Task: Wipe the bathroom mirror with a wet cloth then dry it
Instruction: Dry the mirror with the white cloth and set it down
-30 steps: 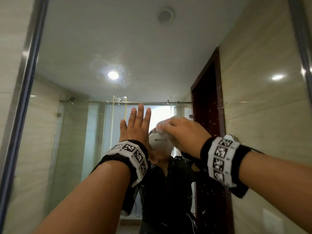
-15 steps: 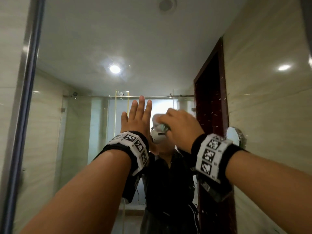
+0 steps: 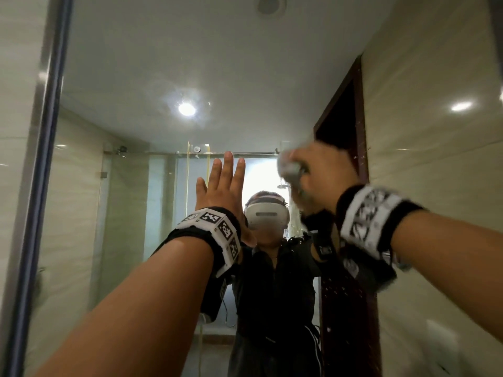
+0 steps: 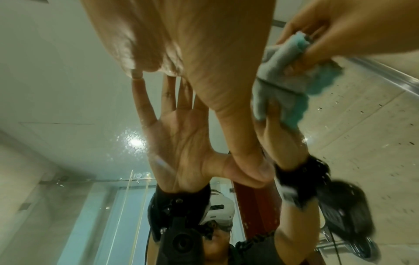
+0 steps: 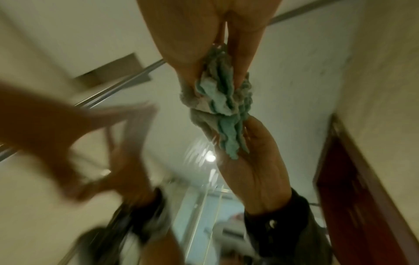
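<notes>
Right hand (image 3: pixel 324 175) clamps the crumpled teal cloth (image 5: pixel 219 96) on the glossy mirror (image 3: pixel 136 77); left hand (image 3: pixel 220 186) lies flat.

Tiled bathroom, mirror (image 3: pixel 245 63) (glass shower (image 3: pixel 163 208) reflected)

One mirror (image 3: pixel 272 63), one bunched teal cloth (image 5: pixel 223 96), two hands, the left hand (image 3: pixel 221 186) and the right hand (image 3: pixel 324 172), two marker-printed wristbands (image 3: pixel 215 227), one reflected ceiling light (image 3: pixel 186 109)
</notes>
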The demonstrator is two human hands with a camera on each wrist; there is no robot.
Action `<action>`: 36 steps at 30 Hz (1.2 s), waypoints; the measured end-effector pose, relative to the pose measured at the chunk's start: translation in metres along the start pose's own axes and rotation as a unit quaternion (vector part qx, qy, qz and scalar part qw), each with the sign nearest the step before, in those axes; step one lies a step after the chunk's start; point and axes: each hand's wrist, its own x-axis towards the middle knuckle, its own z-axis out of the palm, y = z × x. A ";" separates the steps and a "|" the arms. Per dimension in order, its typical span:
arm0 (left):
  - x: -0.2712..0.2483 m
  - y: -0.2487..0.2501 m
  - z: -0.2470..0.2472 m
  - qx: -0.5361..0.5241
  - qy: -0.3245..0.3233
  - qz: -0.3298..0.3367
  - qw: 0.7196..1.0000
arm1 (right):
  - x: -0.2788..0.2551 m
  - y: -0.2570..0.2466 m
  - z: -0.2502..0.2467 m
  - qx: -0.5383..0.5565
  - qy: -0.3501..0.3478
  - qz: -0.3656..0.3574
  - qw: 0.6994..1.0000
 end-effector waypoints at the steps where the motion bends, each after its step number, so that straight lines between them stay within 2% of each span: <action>1: 0.000 0.000 -0.001 -0.001 0.000 -0.001 1.000 | -0.021 -0.007 0.005 -0.003 -0.038 -0.034 0.999; 4: -0.001 0.001 -0.001 -0.004 -0.004 -0.002 1.000 | -0.051 -0.011 0.012 0.014 -0.089 -0.091 0.992; 7: 0.000 0.001 -0.001 -0.012 -0.007 -0.001 1.000 | -0.036 -0.006 0.000 -0.018 -0.137 -0.126 0.982; 9: 0.001 0.001 -0.001 -0.016 -0.011 -0.002 1.000 | -0.010 0.006 -0.015 -0.007 -0.099 -0.059 0.993; 11: 0.002 0.001 0.000 -0.015 -0.012 -0.004 1.000 | 0.021 0.030 -0.030 0.010 -0.018 0.043 0.999; 12: 0.002 0.001 0.001 -0.013 -0.011 -0.004 1.000 | 0.031 0.038 -0.035 -0.001 0.008 0.070 0.997; 14: 0.002 0.001 0.001 -0.011 -0.008 -0.004 1.000 | 0.036 0.043 -0.038 -0.028 0.017 0.083 0.996; 19: 0.002 0.002 0.000 -0.016 -0.008 -0.005 1.000 | -0.013 0.026 -0.018 -0.042 -0.024 0.026 0.998; 23: -0.001 0.003 -0.003 -0.020 -0.004 -0.005 1.000 | -0.072 0.000 0.000 -0.001 -0.114 -0.068 0.991; 25: -0.003 0.004 -0.005 -0.023 -0.004 -0.007 1.000 | -0.081 -0.005 0.002 -0.003 -0.147 -0.102 0.984; 27: -0.003 0.003 -0.005 -0.023 -0.002 -0.005 1.000 | -0.069 -0.001 -0.005 -0.027 -0.172 -0.092 0.980; 28: -0.003 0.003 -0.004 -0.023 -0.001 -0.004 1.000 | -0.056 0.003 -0.009 -0.033 -0.151 -0.068 0.986; 30: -0.002 0.002 -0.003 -0.023 0.000 -0.003 1.000 | -0.025 0.015 -0.017 -0.027 -0.069 0.026 0.997; 32: 0.000 0.001 -0.002 -0.021 0.002 -0.001 1.000 | -0.001 0.024 -0.024 -0.013 0.008 0.091 0.996; 34: 0.001 0.000 0.000 -0.021 0.008 0.002 1.000 | 0.004 0.023 -0.021 -0.012 0.019 0.110 0.994; 36: 0.001 0.000 0.001 -0.018 0.014 0.005 1.000 | -0.011 0.015 -0.013 -0.012 0.005 0.090 0.996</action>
